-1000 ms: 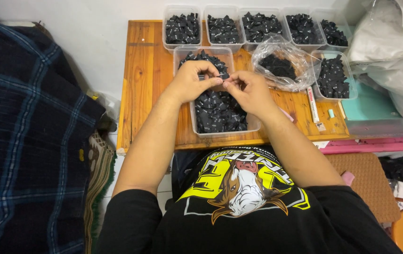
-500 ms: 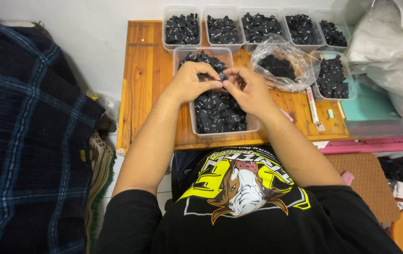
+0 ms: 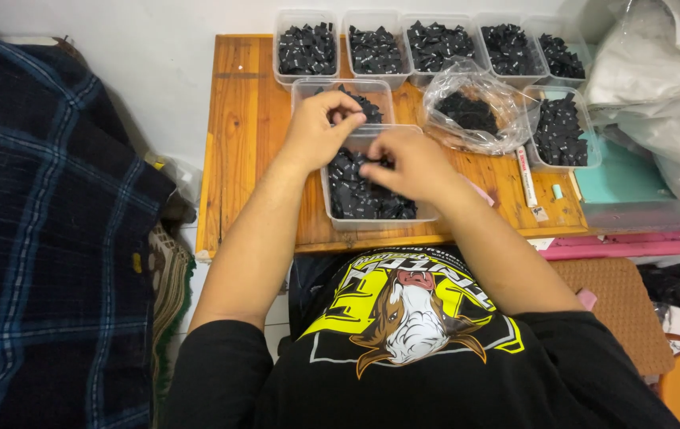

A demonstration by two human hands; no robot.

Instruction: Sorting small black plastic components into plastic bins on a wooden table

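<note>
Left hand (image 3: 316,127) pinching black tag over rear tub (image 3: 308,86) | right hand (image 3: 407,163) digging front-edge tub (image 3: 338,224), fingers curled, grip unclear | risking overhanging tub tipping off counter (image 3: 237,143)

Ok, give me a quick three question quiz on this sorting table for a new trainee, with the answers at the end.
1. True or false: the right hand is over the nearest clear tub of small black pieces.
2. Multiple choice: the left hand is over A) the clear plastic bag, B) the second tub behind the nearest one, C) the teal lid.
3. Fill in: the tubs stand on a ___ table.

Key: 1 true; 2 B; 3 wooden.
</note>
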